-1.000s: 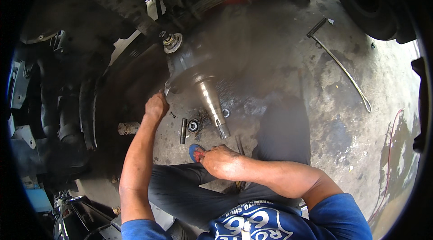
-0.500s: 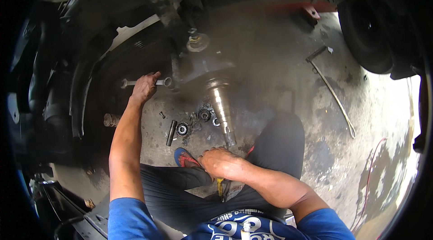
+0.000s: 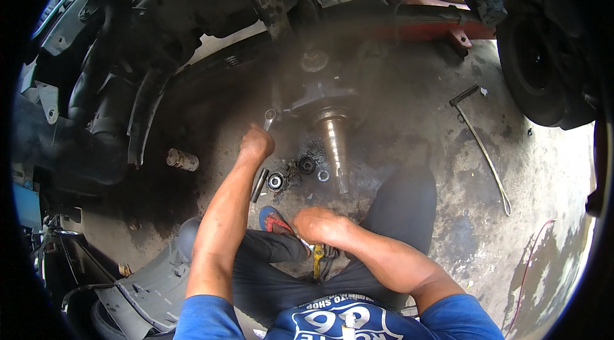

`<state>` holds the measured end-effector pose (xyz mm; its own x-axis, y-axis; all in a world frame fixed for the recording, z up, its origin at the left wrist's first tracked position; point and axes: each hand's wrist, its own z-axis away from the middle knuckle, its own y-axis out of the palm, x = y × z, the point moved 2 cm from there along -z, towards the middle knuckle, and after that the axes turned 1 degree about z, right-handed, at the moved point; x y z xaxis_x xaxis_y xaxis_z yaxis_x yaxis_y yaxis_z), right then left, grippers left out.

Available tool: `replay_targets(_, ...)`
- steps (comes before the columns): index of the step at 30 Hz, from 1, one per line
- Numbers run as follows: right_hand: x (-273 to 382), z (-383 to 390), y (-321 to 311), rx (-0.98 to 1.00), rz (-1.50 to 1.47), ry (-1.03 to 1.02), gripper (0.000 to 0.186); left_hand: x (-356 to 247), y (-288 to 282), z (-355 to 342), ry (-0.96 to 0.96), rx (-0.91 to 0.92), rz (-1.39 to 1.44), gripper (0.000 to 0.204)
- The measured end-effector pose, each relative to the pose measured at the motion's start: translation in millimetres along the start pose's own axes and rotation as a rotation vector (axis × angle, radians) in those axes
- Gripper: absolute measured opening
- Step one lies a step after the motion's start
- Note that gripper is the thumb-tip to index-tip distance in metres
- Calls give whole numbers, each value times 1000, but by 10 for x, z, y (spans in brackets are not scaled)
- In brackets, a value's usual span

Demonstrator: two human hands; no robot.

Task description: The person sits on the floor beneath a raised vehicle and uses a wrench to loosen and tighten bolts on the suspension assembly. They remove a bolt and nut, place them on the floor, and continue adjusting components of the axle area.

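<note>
Head view shows a shiny metal shaft (image 3: 334,142) that sticks out toward the person from a dark, dirty metal part (image 3: 320,90). Everything else can be placed from that shaft. To the left of its thick end, the left hand (image 3: 257,142) is closed around a silver wrench (image 3: 270,118). The ring end of the wrench pokes up out of the fist, near the dark metal part (I cannot tell if they touch). Just below the thin tip of the shaft and a bit to its left is the right hand (image 3: 316,224). Its fingers are bent and mostly hidden, so I cannot tell if it holds anything.

On the floor (image 3: 416,301), close to the left of the shaft, are a small silver ring (image 3: 323,175), a dark round part (image 3: 307,165) and a round bearing (image 3: 275,181). A short dark rod (image 3: 259,185) lies past the bearing, and a dirty can-shaped thing (image 3: 183,159) is much farther left. Below the shaft's tip there is a yellow tool (image 3: 318,263), between the person's legs. Well to the right of the shaft lies a long thin bar (image 3: 484,154) with a dark handle, and beyond it is a big black tire (image 3: 534,65).
</note>
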<state>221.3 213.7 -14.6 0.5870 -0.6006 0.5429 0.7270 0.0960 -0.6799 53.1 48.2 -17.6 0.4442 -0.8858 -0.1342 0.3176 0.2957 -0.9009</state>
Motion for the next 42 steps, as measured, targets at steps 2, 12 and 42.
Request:
replay_targets(2,-74,-30,-14,16,4,62,37,18,-28,-37,-14,164,11,33)
replay_targets(12,-30,-572,47,-265,-544,-47,70,229,-58,-58,245,75,199,66)
replay_targets(42,550,-1548,-298,-621,-1472,179,35,693,-465,-543,337,153,1054,31)
